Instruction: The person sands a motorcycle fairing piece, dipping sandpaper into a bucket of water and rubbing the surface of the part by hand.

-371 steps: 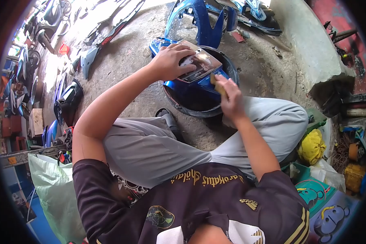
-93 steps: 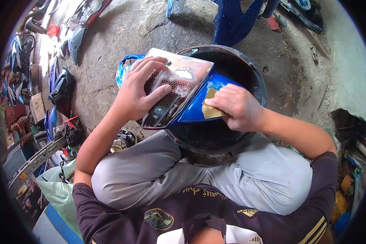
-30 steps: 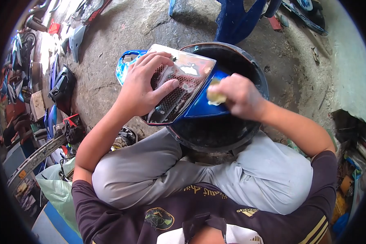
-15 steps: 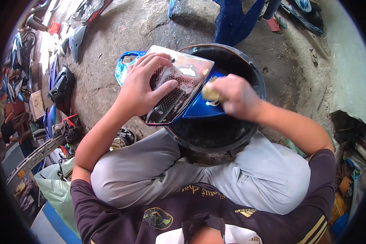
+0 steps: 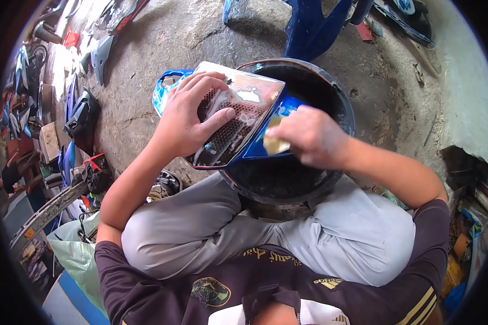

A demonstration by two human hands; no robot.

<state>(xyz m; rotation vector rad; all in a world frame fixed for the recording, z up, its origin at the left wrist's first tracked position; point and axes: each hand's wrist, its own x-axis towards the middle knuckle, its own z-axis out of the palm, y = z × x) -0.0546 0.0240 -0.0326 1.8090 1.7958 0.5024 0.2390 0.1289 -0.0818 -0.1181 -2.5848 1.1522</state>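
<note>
A motorcycle body panel (image 5: 244, 116) with a honeycomb pattern, worn whitish patches and blue parts rests across the rim of a black bucket (image 5: 287, 181). My left hand (image 5: 198, 111) grips its left part, fingers over the top and thumb laid across the patterned face. On the blue section at the panel's right end, my right hand (image 5: 317, 135) presses a yellowish-tan piece of sandpaper (image 5: 275, 142), pinched between thumb and fingers. That hand partly covers the sandpaper and the blue surface. The bucket stands in front of my crossed legs.
A blue plastic stool or chair (image 5: 317, 27) stands beyond the bucket on the rough concrete floor (image 5: 195, 32). Black fairing parts (image 5: 83, 119) and other pieces lie to the left, near a pale green plastic bag (image 5: 81, 260). A wall (image 5: 466, 81) rises at the right.
My right hand has shifted slightly down and left over the blue section with the sandpaper. My left hand and the panel stay almost in place.
</note>
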